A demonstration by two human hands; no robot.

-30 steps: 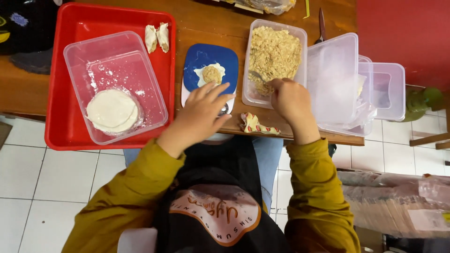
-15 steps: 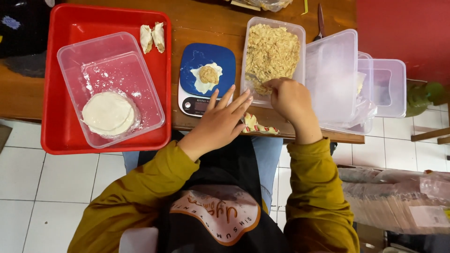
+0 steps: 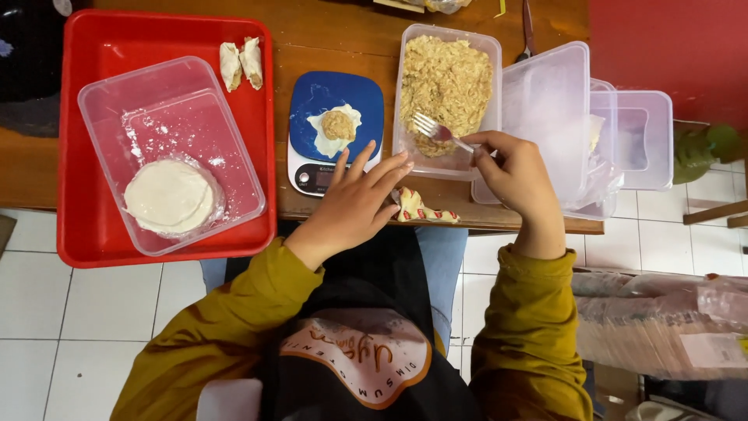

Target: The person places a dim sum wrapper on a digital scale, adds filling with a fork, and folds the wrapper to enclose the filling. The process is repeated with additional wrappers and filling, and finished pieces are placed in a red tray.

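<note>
- Right hand [image 3: 518, 168], centre right of frame, grips a fork [image 3: 440, 131]; tines rest in the minced filling [image 3: 446, 82] in the clear tub [image 3: 405, 93]; lift small portions only.
- Left hand [image 3: 354, 206], empty, fingers spread, lies flat at the kitchen scale [image 3: 300, 117]; keep it off the platform so the reading is true.
- Wrapper [image 3: 321, 126] with its filling mound [image 3: 338, 125] sits mid-scale; keep the mound centred; wrapper stack [image 3: 167, 197] lower left in the red tray [image 3: 78, 249].
</note>
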